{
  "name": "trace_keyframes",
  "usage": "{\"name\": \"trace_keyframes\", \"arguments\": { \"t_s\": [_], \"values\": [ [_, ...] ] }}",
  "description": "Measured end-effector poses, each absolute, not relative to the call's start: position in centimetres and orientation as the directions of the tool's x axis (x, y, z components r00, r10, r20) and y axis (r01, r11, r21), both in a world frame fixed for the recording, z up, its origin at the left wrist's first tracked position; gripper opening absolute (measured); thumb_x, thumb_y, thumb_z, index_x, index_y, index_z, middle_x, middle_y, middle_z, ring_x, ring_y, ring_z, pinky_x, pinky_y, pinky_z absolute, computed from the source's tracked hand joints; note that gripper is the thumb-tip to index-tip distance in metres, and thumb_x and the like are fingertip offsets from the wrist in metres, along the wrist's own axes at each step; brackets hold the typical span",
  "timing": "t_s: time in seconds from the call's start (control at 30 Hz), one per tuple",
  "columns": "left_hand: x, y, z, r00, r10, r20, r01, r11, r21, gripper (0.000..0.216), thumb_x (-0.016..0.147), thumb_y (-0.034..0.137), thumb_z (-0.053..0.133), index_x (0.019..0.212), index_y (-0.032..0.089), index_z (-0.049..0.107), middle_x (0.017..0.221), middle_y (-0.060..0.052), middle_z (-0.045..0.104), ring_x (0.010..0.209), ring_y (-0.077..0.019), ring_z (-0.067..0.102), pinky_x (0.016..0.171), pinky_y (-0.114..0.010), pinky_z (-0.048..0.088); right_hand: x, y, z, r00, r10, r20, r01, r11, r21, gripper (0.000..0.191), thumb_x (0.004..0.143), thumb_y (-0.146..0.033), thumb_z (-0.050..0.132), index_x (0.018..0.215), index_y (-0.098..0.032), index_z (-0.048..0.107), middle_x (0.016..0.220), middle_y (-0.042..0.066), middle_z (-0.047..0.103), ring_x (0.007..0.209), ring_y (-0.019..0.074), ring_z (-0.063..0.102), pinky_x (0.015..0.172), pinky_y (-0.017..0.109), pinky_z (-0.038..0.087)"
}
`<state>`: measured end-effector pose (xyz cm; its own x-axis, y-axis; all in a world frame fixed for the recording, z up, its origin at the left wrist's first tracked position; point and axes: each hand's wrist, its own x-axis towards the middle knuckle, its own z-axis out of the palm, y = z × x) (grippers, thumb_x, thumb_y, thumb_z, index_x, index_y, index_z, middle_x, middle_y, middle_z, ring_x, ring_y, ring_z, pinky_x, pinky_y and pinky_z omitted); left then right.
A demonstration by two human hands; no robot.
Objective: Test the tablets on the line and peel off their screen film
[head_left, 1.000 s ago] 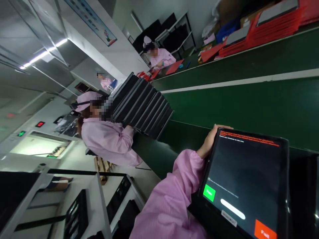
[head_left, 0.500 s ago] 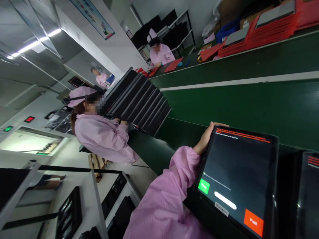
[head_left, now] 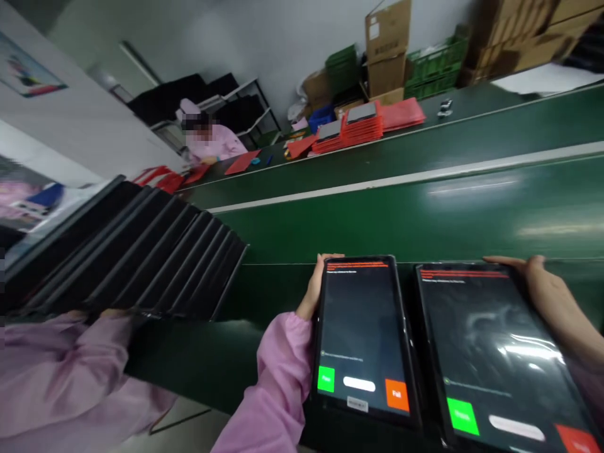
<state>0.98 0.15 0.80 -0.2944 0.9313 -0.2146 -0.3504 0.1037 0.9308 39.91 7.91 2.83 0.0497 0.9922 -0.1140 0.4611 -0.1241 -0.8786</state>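
Two black tablets stand side by side at the near edge of a green bench, both screens lit with red text on top and green and orange buttons below. My left hand (head_left: 315, 286) grips the top left corner of the left tablet (head_left: 362, 336), fingers curled over its upper edge. My right hand (head_left: 542, 283) lies along the top right edge of the right tablet (head_left: 491, 352), fingers wrapped over it. Pink sleeves cover both arms.
A co-worker's pink sleeve (head_left: 61, 371) at the left supports a leaning row of several black tablets (head_left: 136, 251). Beyond runs the green conveyor belt (head_left: 425, 207) with a white stripe. Red folders (head_left: 368, 126), cardboard boxes (head_left: 387, 50) and another seated person (head_left: 207, 135) are at the far side.
The view has swung right and levelled. The right tablet and my right hand have come into sight. My left hand keeps its hold on the left tablet.
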Motion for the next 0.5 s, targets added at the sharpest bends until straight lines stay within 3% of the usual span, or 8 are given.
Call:
{"name": "trace_keyframes", "arguments": {
  "t_s": [0.1,0.23,0.37,0.43,0.5],
  "values": [
    [0.8,0.3,0.8,-0.280,0.933,-0.225,-0.316,0.132,0.940,0.062,0.086,0.082,0.067,0.093,0.020,0.072,0.106,-0.008,0.080,0.105,-0.0266,0.075,0.104,-0.044,0.056,39.5,7.7,3.1,0.017,0.996,-0.083,0.399,-0.083,-0.913,0.080,0.085,-0.095,0.045,0.097,-0.027,0.085,0.094,0.013,0.081,0.088,0.0347,0.077,0.070,0.042,0.062],
    [0.9,0.1,0.8,-0.363,0.908,-0.210,-0.246,0.124,0.961,0.061,0.094,0.079,0.057,0.102,0.021,0.071,0.114,-0.009,0.078,0.113,-0.0264,0.073,0.107,-0.043,0.055,39.3,7.4,3.6,0.024,0.997,-0.072,0.409,-0.075,-0.910,0.087,0.087,-0.097,0.037,0.104,-0.025,0.083,0.091,0.014,0.079,0.082,0.0344,0.076,0.067,0.043,0.061],
    [0.8,-3.4,1.6,-0.482,0.862,-0.156,-0.153,0.092,0.984,0.059,0.091,0.075,0.065,0.120,0.025,0.069,0.138,-0.008,0.069,0.137,-0.0277,0.060,0.122,-0.044,0.042,40.1,5.5,5.2,0.101,0.994,0.050,0.455,-0.001,-0.890,0.096,0.081,-0.103,0.034,0.110,-0.024,0.079,0.119,0.020,0.076,0.119,0.0419,0.070,0.098,0.056,0.058],
    [0.8,-6.8,2.2,-0.493,0.858,-0.142,-0.113,0.099,0.989,0.062,0.083,0.071,0.077,0.125,0.026,0.068,0.145,-0.008,0.065,0.145,-0.0305,0.054,0.127,-0.046,0.036,40.9,3.4,6.2,0.102,0.987,0.127,0.497,0.060,-0.866,0.083,0.085,-0.098,0.041,0.107,-0.027,0.078,0.124,0.019,0.075,0.127,0.0422,0.067,0.108,0.060,0.053],
    [1.0,-10.6,2.7,-0.471,0.869,-0.150,-0.059,0.138,0.989,0.066,0.079,0.067,0.084,0.128,0.027,0.068,0.147,-0.009,0.065,0.147,-0.0330,0.052,0.129,-0.048,0.036,41.5,0.7,7.1,-0.006,0.971,0.241,0.566,0.202,-0.799,0.051,0.094,-0.078,0.053,0.104,-0.035,0.078,0.114,0.013,0.078,0.114,0.0383,0.073,0.101,0.058,0.058]
  ]
}}
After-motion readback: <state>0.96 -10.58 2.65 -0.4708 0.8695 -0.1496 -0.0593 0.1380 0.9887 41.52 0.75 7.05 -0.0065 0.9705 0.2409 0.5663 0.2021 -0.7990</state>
